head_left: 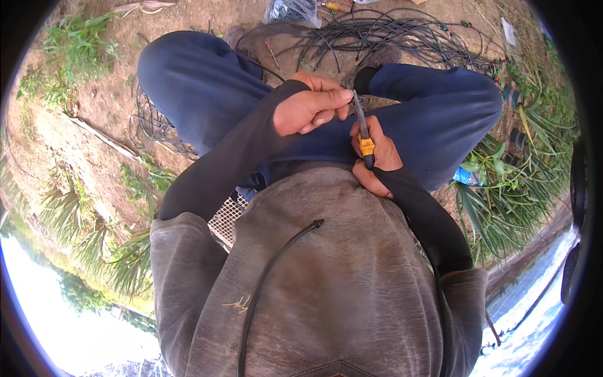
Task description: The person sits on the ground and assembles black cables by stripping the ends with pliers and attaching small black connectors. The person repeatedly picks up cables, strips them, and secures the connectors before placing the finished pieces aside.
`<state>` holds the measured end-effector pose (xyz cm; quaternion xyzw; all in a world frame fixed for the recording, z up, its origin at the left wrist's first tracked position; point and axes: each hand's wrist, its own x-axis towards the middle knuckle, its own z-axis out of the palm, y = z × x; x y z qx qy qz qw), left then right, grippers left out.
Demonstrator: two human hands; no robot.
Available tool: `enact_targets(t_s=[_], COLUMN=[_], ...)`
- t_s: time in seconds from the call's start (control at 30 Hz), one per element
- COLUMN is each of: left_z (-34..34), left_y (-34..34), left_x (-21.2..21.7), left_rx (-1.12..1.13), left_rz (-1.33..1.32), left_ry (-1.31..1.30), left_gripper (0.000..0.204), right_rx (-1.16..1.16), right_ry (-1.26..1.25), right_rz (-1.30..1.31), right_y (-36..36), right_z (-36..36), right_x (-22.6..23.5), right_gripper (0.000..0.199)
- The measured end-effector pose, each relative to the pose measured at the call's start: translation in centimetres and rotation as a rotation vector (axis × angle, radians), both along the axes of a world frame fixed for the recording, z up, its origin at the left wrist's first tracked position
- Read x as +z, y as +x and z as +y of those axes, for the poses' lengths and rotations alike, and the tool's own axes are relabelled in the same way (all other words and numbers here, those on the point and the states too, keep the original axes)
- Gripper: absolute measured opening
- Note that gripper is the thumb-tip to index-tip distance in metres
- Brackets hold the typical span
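My left hand (309,107) is closed in a pinch above my lap, thumb against the fingers. A thin black hose (269,70) runs up to the back of that hand, and a small dark end shows past the fingertips. In my right hand (380,148) is a knife-like tool (365,139) with a yellow and black handle and a long grey blade. The blade points away from me, and its tip meets or nearly meets the left fingertips. Whether it touches the dark end I cannot tell.
Beyond my crossed legs lies a tangle of black hoses (383,32), with small red and green pieces at its right. A clear plastic bag (293,11) sits at the far side. Under me is a white lattice seat (227,220). Leafy plants (487,201) grow at the right.
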<state>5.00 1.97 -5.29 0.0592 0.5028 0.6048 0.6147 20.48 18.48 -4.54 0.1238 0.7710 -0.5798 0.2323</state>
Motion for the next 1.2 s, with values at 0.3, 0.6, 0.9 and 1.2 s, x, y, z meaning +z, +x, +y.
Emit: enact_targets(t_s=[0.3, 0.6, 0.9, 1.2], left_z=[-0.5, -0.5, -0.7, -0.2], left_y=[-0.2, 0.1, 0.1, 1.0], left_x=[-1.6, 1.2, -0.1, -0.9], left_rx=[0.028, 0.033, -0.029, 0.085], left_rz=[-0.613, 0.911, 1.392, 1.608], left_ry=[0.282, -0.001, 0.137, 0.136], left_gripper=[0.036, 0.023, 0.010, 0.012], right_rx=[0.026, -0.132, -0.058, -0.082], right_ry=[0.132, -0.238, -0.236, -0.270], right_rz=[0.143, 0.017, -0.042, -0.085], right_y=[-1.2, -0.6, 0.2, 0.0], right_z=[0.2, -0.2, 0.3, 0.1], right_x=[0.9, -0.3, 0.0, -0.2], right_gripper=[0.046, 0.045, 0.044, 0.047])
